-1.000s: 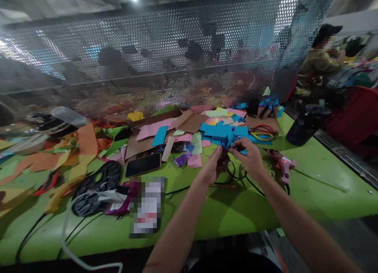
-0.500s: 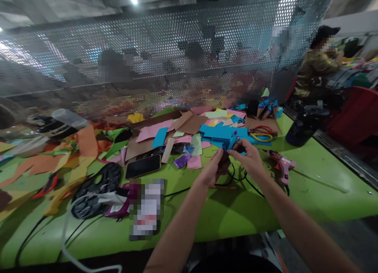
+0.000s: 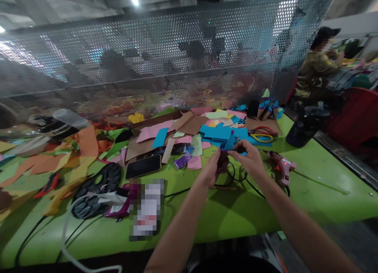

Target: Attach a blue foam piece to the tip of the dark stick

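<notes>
Between my two hands is a small blue paper piece with a purple tip standing up, held over the table's near middle. My left hand is closed around its lower part from the left. The thumb and fingers of my right hand pinch its right edge. Just behind lie stacked blue paper sheets, partly covered by the held piece. Right of my right hand rests a pink glue gun with a red light and a glue stick extending from it. Scissors with red and yellow handles lie behind it.
A phone, a purple packet and coloured paper scraps lie left of my hands. A dark tumbler stands at the right edge. A yellow glue gun lies far left. A perforated metal panel rises behind; a person sits beyond, right.
The blue paper piece has turned in my fingers, so its purple-tipped strip now stands more upright and shows more plainly. Both hands stay in nearly the same place.
</notes>
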Demonstrator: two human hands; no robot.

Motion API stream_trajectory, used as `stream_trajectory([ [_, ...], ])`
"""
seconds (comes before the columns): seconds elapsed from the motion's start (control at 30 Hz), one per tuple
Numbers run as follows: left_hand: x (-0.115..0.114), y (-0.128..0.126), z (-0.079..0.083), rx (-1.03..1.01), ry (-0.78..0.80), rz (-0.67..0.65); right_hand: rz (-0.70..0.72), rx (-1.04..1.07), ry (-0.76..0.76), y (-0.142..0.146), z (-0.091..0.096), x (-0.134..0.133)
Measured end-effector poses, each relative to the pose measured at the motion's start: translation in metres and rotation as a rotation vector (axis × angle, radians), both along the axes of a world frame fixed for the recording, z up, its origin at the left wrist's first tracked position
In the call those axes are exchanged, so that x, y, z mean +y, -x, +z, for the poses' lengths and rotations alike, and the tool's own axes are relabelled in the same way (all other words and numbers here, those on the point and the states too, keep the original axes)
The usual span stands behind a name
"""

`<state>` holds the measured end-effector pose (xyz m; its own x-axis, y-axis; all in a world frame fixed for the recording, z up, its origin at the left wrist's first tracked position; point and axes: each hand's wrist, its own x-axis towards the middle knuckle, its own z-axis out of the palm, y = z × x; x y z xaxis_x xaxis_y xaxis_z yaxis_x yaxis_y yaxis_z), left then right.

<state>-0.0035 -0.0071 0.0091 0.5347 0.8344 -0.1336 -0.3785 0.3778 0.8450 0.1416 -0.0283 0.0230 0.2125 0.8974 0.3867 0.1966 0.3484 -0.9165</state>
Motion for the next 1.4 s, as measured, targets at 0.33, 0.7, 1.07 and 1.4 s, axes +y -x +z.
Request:
stream_trajectory([
  [0.33, 0.0011, 0.0005, -0.0029, -0.061, 0.070, -0.082, 0.045, 0.082, 0.030, 0.0014, 0.0010, -0.0002],
  [0.7, 0.0031, 0.0015, -0.0007, -0.149, 0.109, -0.191, 0.106, 0.166, 0.014, -0.0033, -0.0012, -0.0013],
  [1.07, 0.0023, -0.0007, -0.0015, -0.110, 0.167, -0.165, 0.008, 0.041, 0.010, 0.0010, -0.0008, 0.0004],
  [1.4, 0.0001, -0.0049, -0.0013, -0.090, 0.219, -0.158, -0.003, 0.013, 0.006, 0.0037, 0.0014, -0.0016],
])
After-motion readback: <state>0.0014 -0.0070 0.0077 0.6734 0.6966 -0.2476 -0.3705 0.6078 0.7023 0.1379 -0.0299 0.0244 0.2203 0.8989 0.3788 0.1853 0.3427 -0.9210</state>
